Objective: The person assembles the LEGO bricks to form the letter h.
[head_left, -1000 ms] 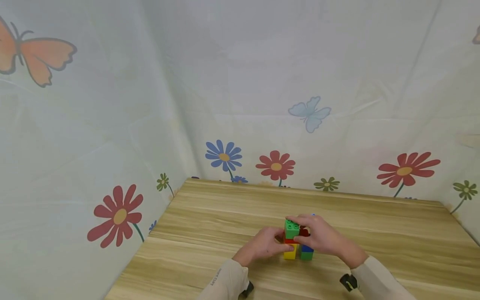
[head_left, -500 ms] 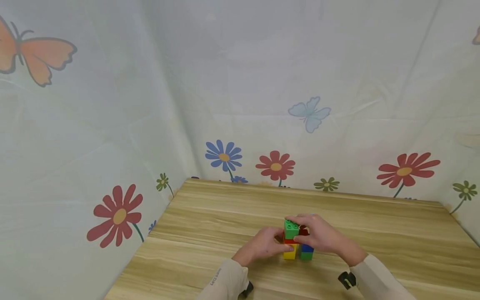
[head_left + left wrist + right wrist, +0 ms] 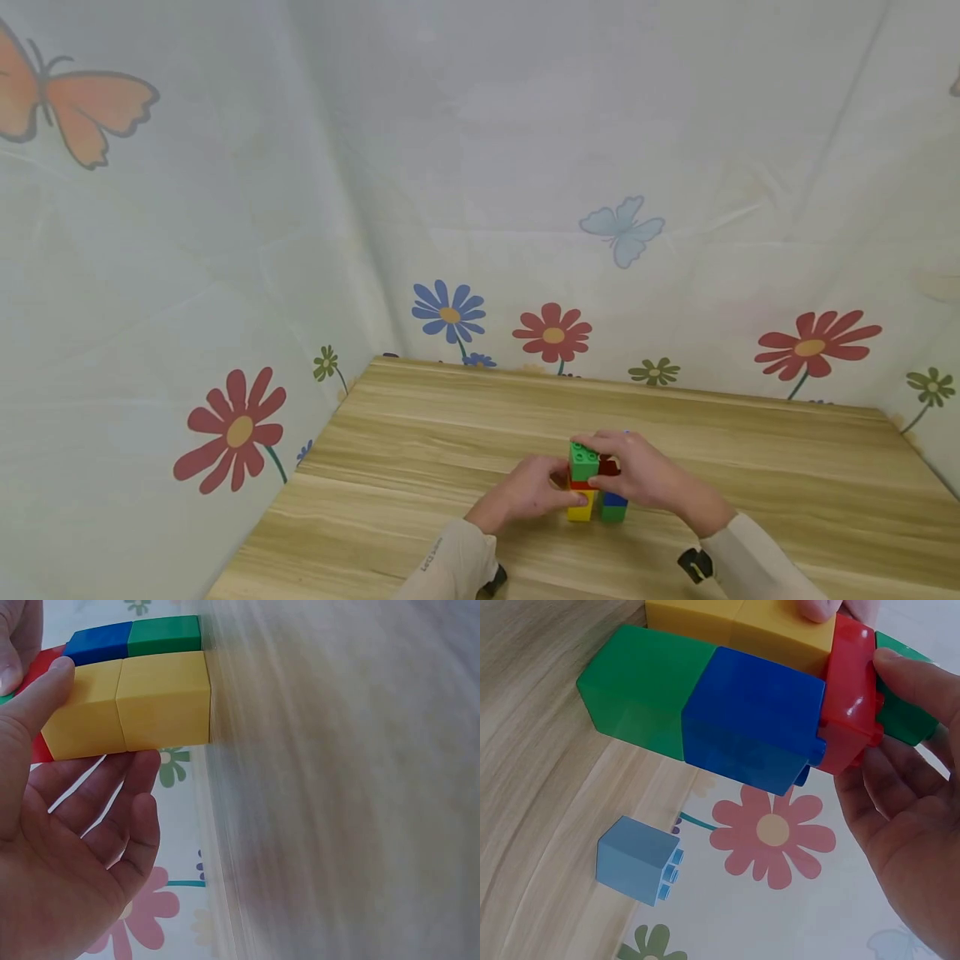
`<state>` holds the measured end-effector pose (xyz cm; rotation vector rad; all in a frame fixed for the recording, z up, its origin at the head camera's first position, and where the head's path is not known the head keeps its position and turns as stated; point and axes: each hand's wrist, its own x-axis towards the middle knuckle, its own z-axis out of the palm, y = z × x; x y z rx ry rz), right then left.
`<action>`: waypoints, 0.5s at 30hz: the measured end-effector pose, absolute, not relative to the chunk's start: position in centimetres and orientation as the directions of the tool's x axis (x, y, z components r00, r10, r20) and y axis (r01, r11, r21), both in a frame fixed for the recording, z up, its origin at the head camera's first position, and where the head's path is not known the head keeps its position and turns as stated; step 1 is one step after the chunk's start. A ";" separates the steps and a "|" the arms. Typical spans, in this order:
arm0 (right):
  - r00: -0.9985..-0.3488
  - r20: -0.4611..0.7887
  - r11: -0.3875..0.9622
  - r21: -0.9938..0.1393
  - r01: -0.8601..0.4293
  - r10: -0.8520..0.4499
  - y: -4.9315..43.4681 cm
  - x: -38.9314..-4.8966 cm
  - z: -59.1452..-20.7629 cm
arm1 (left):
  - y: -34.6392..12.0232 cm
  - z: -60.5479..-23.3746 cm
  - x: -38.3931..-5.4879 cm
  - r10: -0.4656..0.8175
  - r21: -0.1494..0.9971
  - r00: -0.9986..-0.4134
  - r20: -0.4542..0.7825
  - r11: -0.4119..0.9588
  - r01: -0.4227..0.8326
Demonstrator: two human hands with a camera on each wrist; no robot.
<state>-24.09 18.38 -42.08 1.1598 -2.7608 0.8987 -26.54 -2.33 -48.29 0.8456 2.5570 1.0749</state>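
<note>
Two yellow bricks (image 3: 163,701) stand stacked on the table, beside a column of a blue brick (image 3: 754,716) over a green one (image 3: 645,690). Across the tops lies a red brick (image 3: 851,690), with some blue studs showing beside it. Another green brick (image 3: 584,464) sits on the red one at the left. My left hand (image 3: 525,492) grips the upper yellow brick, thumb on the near face and fingers round behind. With thumb and fingers my right hand (image 3: 648,471) pinches the top green brick from the right; its palm hides part of the red brick in the head view.
Behind the stack, a light blue brick (image 3: 637,859) stands alone on the table, mostly hidden by the right hand in the head view. The wooden table (image 3: 420,433) ends at a flower-printed cloth wall (image 3: 480,208) at the back and left.
</note>
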 end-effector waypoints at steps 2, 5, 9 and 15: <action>-0.726 0.230 0.564 -0.495 -0.661 -0.649 18.3 -24.0 -42.1 | -2.3 -48.3 -26.5 0.595 0.715 -0.804 0.002 0.561 0.417; -0.726 0.235 0.573 -0.479 -0.665 -0.646 18.3 -23.9 -42.1 | -2.4 -48.4 -26.5 0.597 0.716 -0.803 0.002 0.559 0.418; -0.729 0.237 0.584 -0.466 -0.665 -0.642 18.2 -23.7 -42.1 | -2.4 -48.3 -26.5 0.597 0.712 -0.802 0.004 0.562 0.422; -0.716 0.262 0.573 -0.453 -0.683 -0.647 18.2 -23.8 -42.3 | -2.2 -48.4 -26.6 0.593 0.708 -0.805 0.008 0.566 0.423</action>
